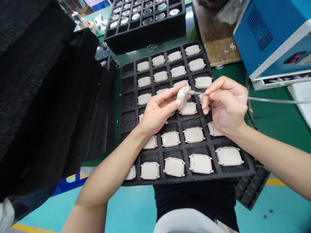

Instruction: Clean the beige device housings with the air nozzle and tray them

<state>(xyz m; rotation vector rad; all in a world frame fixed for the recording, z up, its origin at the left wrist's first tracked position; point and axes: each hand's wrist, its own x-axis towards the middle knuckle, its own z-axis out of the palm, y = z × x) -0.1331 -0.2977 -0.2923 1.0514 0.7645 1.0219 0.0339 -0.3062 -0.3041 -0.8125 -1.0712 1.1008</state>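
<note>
My left hand (157,111) pinches a beige watch case (182,97) between thumb and fingers, tilted on edge above the tray. My right hand (227,103) is closed around a thin clear tube (272,100), which runs off to the right. The tube's pale tip (191,92) meets the side of the held case; whether it touches or goes in I cannot tell. Below both hands lies a black foam tray (128,103) with square compartments. Several similar beige watch cases (174,166) lie in them, some hidden by my hands and arms.
At the back stands another black tray (145,32) with round watch parts. Tall black foam pieces (48,97) are stacked on the left. A blue machine (272,35) with a red switch stands at right, beside a wooden board (213,35). White paper (301,97) lies at the right edge.
</note>
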